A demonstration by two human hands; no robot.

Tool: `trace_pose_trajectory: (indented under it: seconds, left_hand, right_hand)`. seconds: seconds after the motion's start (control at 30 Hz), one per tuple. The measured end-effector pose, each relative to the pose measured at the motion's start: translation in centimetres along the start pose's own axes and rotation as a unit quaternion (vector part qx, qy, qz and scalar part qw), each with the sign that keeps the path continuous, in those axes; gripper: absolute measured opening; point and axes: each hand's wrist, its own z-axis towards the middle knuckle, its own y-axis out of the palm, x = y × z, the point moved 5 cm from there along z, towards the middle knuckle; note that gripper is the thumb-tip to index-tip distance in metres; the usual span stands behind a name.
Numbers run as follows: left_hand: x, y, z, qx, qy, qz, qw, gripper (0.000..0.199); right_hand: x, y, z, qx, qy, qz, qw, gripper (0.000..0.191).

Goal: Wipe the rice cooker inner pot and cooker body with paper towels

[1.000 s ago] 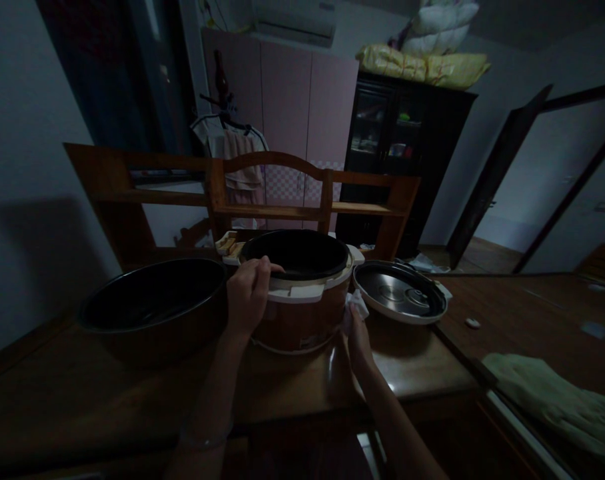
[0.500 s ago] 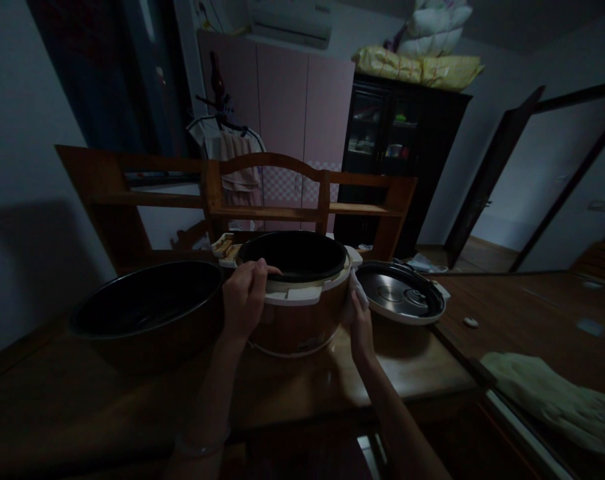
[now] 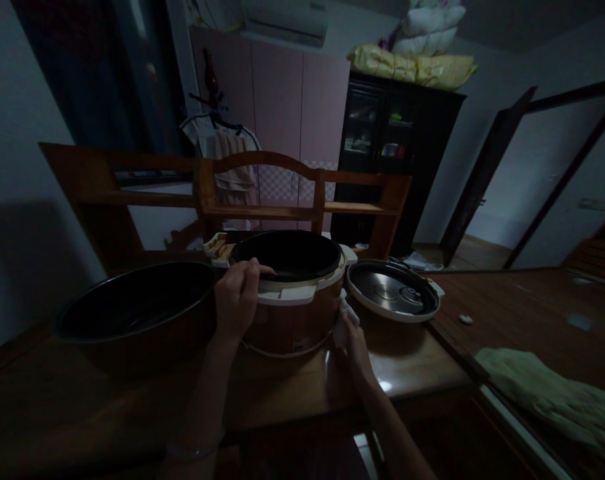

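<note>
A black pot [image 3: 142,333] sits left of my left hand [image 3: 238,297], whose fingers curl over the near-left rim of the cooker [image 3: 282,323], upright between both hands (wider than tall); my right hand [image 3: 355,343] clasps a cloth [image 3: 349,312] at the cooker's right side, nearer the lid [image 3: 382,303].

In dim light I see a pink wardrobe [image 3: 277,100] beside a black cabinet [image 3: 400,163], with an air conditioner [image 3: 285,21] above; a dark curtain [image 3: 97,73] hangs to my left, and a door [image 3: 482,173] stands open to my right.
</note>
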Motion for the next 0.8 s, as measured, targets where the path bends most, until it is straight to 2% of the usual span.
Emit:
trace_pose_trajectory:
  seconds: [0.1,0.37,0.47,0.53,0.67,0.8]
  left_hand:
    - [0.0,0.0,0.0,-0.001,0.0,0.005,1.0,0.048]
    - [0.1,0.0,0.0,0.001,-0.006,0.005,1.0,0.048]
    - [0.2,-0.1,0.0,-0.001,-0.002,0.003,1.0,0.048]
    - [0.2,-0.1,0.0,-0.003,-0.001,0.001,1.0,0.048]
    - [0.2,-0.1,0.0,-0.003,-0.002,0.0,1.0,0.048]
    - [0.2,-0.1,0.0,-0.007,0.003,-0.002,1.0,0.046]
  right_hand:
    - [0.7,-0.4,-0.4,0.013,0.036,0.009,0.999,0.049]
    - [0.2,-0.4,-2.8,0.043,0.031,-0.015,0.999,0.032]
    - [0.0,-0.5,-3.5,0.07,0.02,-0.015,0.997,0.025]
    - [0.4,-0.7,-3.8,0.09,0.038,0.011,0.995,0.023]
    - [1.1,-0.5,-3.7,0.077,0.074,0.098,0.989,0.037]
    - [0.4,-0.4,-3.5,0.056,0.079,0.175,0.98,0.044]
